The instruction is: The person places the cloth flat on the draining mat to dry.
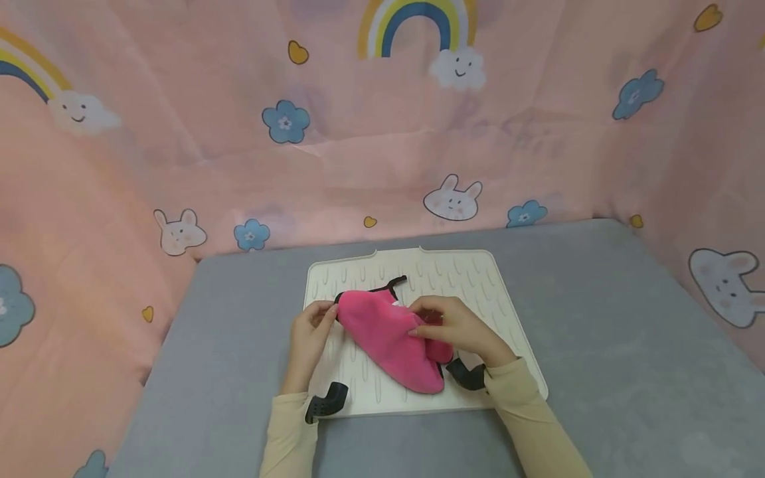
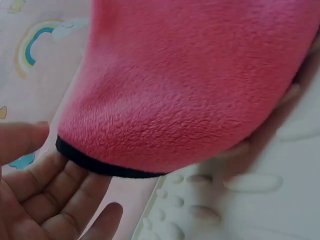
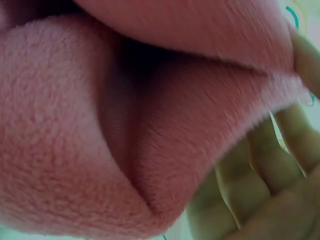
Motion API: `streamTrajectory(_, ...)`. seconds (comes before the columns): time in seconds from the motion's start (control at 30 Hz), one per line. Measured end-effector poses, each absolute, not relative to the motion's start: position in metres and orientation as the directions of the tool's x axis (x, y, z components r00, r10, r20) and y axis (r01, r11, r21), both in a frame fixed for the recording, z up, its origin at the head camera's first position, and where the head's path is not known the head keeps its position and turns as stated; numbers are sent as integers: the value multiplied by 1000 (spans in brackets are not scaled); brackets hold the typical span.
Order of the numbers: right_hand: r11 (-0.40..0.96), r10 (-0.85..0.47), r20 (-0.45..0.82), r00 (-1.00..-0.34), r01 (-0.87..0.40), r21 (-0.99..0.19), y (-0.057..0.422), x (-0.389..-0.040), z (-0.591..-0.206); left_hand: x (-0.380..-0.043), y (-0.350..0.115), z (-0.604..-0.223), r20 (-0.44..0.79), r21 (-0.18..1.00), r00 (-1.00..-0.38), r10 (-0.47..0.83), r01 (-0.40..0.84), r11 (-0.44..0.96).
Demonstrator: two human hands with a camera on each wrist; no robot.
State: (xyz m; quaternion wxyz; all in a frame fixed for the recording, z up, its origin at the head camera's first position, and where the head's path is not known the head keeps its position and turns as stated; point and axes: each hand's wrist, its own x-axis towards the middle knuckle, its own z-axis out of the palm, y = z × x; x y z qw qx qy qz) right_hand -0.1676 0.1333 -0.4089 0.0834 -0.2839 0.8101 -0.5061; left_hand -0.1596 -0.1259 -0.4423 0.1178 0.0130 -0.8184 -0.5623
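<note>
A pink fleece cloth (image 1: 382,338) with black edging lies bunched between both hands, a thin black strap (image 1: 394,283) sticking out at its far side. The left hand (image 1: 311,332) has thumb and fingers at the cloth's black-edged left end; in the left wrist view its fingers (image 2: 65,200) run behind the black trim (image 2: 110,167). On the other side, the right hand (image 1: 457,325) pinches the cloth near a fold, thumb on one face and fingers behind. In the right wrist view, the fleece (image 3: 190,125) gapes into a dark pocket-like fold.
Beneath the cloth is a cream ridged mat (image 1: 508,312) with a raised rim, on a grey table (image 1: 603,332). A pink printed curtain (image 1: 335,172) stands behind and at both sides. Black wrist mounts (image 1: 329,400) stick out beside the beige sleeves (image 1: 532,411).
</note>
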Motion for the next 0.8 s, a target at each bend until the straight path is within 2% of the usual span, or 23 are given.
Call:
streamTrajectory(0.17, 304, -690, 58, -721, -362, -881, 136, -168, -412, -158, -132, -446, 124, 938, -984, -129, 73, 340)
streamTrajectory(0.27, 277, -711, 33, -702, -323, -905, 138, -169, -412, -157, -132, -447, 110, 942, -985, -134, 61, 329)
streamTrajectory(0.33, 260, -677, 37, -735, -286, -923, 141, -170, -413, -157, -130, -446, 117, 943, -984, -135, 68, 325)
streamTrajectory(0.43, 248, -572, 62, -818, -245, -937, 146, -174, -415, -157, -129, -446, 123, 944, -983, -133, 75, 320)
streamTrajectory(0.57, 296, -425, 70, -903, -211, -931, 151, -179, -419, -157, -128, -446, 117, 948, -985, -125, 73, 309)
streamTrajectory(0.67, 344, -385, 47, -922, -191, -920, 151, -186, -421, -156, -128, -443, 116, 949, -987, -116, 76, 305)
streamTrajectory(0.8, 398, -397, 14, -918, -186, -898, 147, -203, -424, -158, -131, -444, 122, 944, -986, -113, 80, 321)
